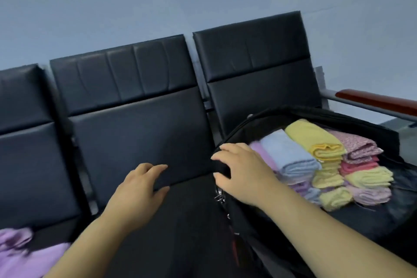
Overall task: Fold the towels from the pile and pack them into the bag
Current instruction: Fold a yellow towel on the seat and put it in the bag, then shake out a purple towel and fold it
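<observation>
- nearest us, lower left: lilac towel [20,253], loose, crumpled and blurred, on the left seat [33,165], well apart from the bag. we take it for what is left of the pile.
- left hand [142,185]: released, fingers loosely spread, holding nothing, over the front of the middle seat [144,133]. we cannot tell whether it touches the cushion.
- right hand [243,174]: grasping the bag's near-left rim, fingers curled over the black edge, thumb below it.
- bag [259,228]: black, soft-sided, mouth wide open, on the right seat [255,97] near the reddish-brown armrest [379,99]. metal zip pulls [220,197] hang just below our right hand.
- folded towels [329,178]: inside the bag, in close rows stacked several deep. on top are a light blue towel [291,156], a yellow towel [316,137] and a floral towel [358,146]; lilac, pink and more yellow lie beneath. folds look neat, ends towards us.
- step in hand, as we judge it: between towels, bag held open, packing well along.
- next move calls for: our free left hand to fetch the lilac towel, spread it on the middle seat, fold it to match the rows, then find it a gap in the bag.
</observation>
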Demonstrator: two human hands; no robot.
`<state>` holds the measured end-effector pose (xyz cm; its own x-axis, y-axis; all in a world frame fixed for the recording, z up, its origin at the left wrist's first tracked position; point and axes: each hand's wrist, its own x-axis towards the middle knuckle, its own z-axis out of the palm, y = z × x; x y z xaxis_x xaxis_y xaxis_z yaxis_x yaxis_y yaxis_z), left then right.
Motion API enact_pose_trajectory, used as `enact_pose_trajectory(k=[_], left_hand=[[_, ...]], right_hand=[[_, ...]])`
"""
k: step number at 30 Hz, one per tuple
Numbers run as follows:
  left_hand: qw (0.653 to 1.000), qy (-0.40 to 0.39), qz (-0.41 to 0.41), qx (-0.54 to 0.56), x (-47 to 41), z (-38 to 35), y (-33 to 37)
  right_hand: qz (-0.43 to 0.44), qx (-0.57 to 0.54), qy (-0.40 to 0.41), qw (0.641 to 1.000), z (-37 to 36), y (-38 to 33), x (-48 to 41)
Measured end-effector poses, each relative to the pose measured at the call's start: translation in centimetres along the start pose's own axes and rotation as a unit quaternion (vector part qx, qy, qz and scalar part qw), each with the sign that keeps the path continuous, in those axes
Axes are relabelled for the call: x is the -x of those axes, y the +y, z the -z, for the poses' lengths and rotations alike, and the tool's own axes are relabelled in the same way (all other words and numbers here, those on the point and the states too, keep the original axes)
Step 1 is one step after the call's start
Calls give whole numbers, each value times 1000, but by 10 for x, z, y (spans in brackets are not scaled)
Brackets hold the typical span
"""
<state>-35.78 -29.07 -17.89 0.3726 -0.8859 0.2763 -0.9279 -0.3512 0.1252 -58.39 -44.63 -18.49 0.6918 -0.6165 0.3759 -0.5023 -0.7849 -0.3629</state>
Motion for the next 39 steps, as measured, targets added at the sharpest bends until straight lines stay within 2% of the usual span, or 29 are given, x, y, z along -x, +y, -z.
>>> enact_pose_trajectory(k=[4, 9, 13, 16, 22, 27, 30, 33, 36, 39], left_hand=[[994, -12, 105, -25, 70, 17, -112], [972, -31, 230, -40, 156, 22, -241], [939, -59, 339, 11, 221, 0, -330], [918, -44, 390, 51, 257, -13, -376], [926, -14, 378, -21, 266, -25, -410], [931, -49, 361, -8, 250, -42, -422], [932, -83, 351, -18, 244, -46, -419], [945, -112, 303, 41, 238, -45, -407], [951, -137, 255, 108, 232, -42, -379], [959, -167, 190, 126, 221, -40, -329]], right_hand=[[93, 3, -102, 990, -63, -95, 4], [161, -24, -210, 964, -147, -208, -11], [144, -59, -280, 947, -216, -278, -36], [121, -81, -304, 942, -275, -324, -58], [133, -55, -331, 933, -366, -373, -90], [147, -55, -269, 950, -392, -369, -92], [135, -110, -301, 938, -379, -361, -93], [130, -152, -326, 924, -346, -342, -87], [133, -152, -306, 930, -300, -306, -76], [140, -106, -284, 943, -255, -253, -54]])
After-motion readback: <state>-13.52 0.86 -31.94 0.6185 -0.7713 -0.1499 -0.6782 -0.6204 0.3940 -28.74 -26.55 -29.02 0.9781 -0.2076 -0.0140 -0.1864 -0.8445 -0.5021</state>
